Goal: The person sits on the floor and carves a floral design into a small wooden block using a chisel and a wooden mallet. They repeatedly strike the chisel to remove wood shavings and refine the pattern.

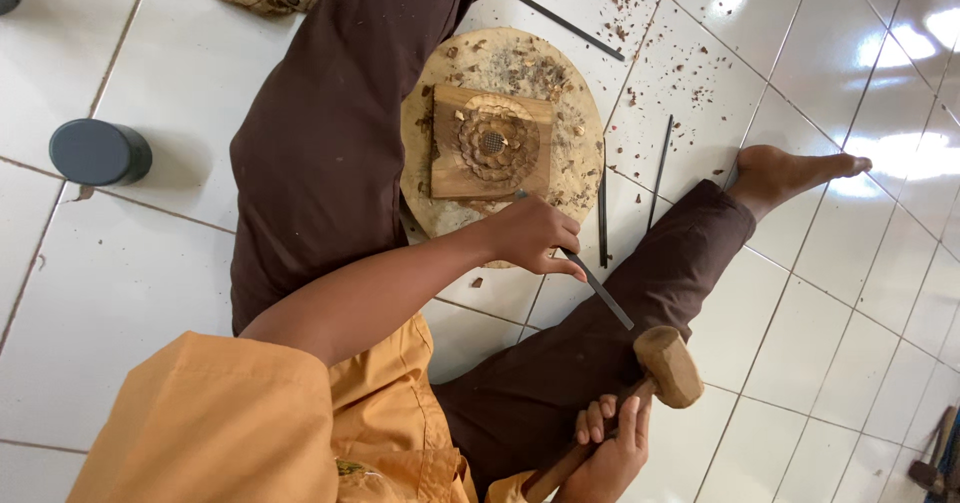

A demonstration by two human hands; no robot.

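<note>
Person seated on white tiled floor (130, 293), legs in dark brown trousers spread either side of a round wooden work disc (575, 163). On the disc lies a square wooden block (450, 168), its face carved with a flower rosette (492, 143); wood chips scattered over the disc and on the tiles beyond it. Left hand (530, 235) sits at the near edge of the disc, just below the block's lower right corner, fingers curled closed around a thin dark chisel (598, 288). Chisel tip end points toward that corner of the block; whether it touches the wood cannot be told, the hand covers it. Chisel's free end slants away from the disc toward the wooden mallet (668, 365). Right hand (608, 453) is well apart from the disc, low in view, fingers wrapped tight around the mallet handle; mallet head just beside the chisel's free end, not clearly touching. Two more thin dark tools (603, 218) lie on the tiles beside the disc's right edge, another dark rod (563, 23) beyond the disc. A dark cylindrical container (100, 153) stands far left of the disc. Bare foot (790, 171) rests to the disc's right.
</note>
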